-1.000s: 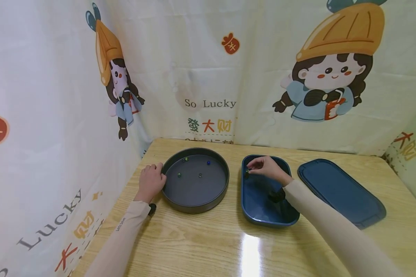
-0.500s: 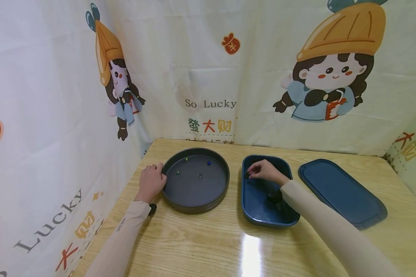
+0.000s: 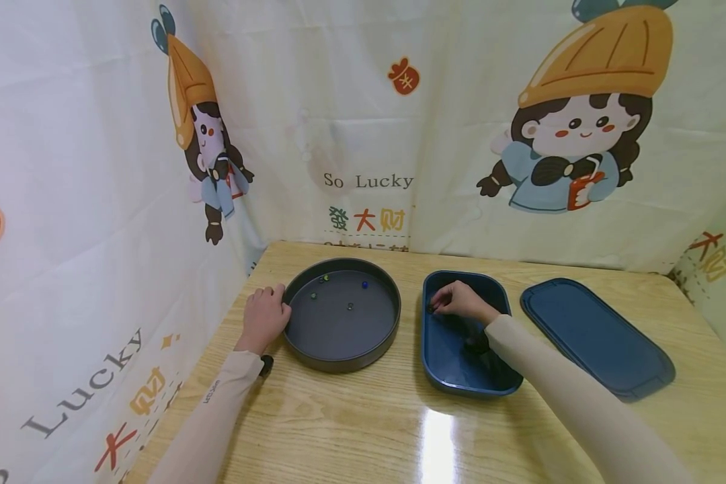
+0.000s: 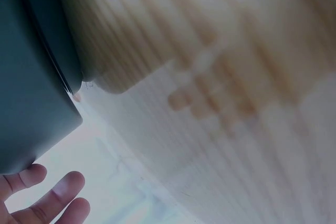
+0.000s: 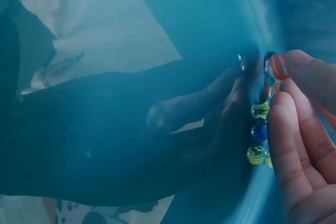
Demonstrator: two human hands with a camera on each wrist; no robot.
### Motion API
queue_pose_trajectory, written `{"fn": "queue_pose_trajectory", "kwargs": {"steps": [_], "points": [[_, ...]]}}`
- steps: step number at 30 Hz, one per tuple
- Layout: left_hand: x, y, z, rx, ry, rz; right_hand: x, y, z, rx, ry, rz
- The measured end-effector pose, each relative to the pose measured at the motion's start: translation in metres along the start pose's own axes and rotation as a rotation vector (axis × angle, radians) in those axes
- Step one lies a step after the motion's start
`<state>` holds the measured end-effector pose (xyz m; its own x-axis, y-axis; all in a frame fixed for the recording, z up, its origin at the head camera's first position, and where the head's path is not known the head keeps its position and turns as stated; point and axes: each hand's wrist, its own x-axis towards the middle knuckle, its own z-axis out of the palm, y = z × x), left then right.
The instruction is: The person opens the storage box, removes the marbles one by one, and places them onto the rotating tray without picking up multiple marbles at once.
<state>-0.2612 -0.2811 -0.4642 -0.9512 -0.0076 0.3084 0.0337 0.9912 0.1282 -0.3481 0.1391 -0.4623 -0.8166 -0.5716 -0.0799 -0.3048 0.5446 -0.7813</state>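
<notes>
At the left rim of a round dark grey pan point(image 3: 339, 336), my left hand point(image 3: 265, 316) grips the edge; in the left wrist view its fingertips lie against the outer wall. Several small marbles lie inside the pan, including a blue marble point(image 3: 365, 285), a green marble point(image 3: 314, 296) and a clear marble point(image 3: 350, 306). My right hand point(image 3: 462, 302) reaches into a deep blue rectangular box point(image 3: 444, 370). There its thumb and fingers pinch at a red-orange marble point(image 5: 279, 66). Beside the fingertips, along the box wall, sit yellow-streaked marbles point(image 5: 256, 155) and a blue marble point(image 5: 259, 132).
A flat blue lid point(image 3: 599, 336) lies right of the box on the wooden table point(image 3: 339, 423). Behind the table hangs a printed curtain point(image 3: 363, 121), which also runs along the left side. Black wrist cameras show at both cuffs.
My right hand has dipped slightly lower and to the left inside the box. In the pan, the green marble has rolled a little toward the back. My left hand keeps its place.
</notes>
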Motion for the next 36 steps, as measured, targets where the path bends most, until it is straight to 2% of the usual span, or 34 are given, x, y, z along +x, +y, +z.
{"fn": "queue_pose_trajectory", "kwargs": {"steps": [11,26,36], "points": [[-0.002,0.001,-0.001,0.005,0.004,0.007,-0.002,0.003,0.004,-0.044,0.002,-0.006],[-0.001,0.002,-0.002,-0.001,0.015,0.011,-0.002,-0.001,0.009,-0.112,-0.066,0.012],[-0.001,0.001,-0.001,0.013,0.025,0.011,-0.002,-0.001,0.012,-0.171,-0.058,-0.056]]}}
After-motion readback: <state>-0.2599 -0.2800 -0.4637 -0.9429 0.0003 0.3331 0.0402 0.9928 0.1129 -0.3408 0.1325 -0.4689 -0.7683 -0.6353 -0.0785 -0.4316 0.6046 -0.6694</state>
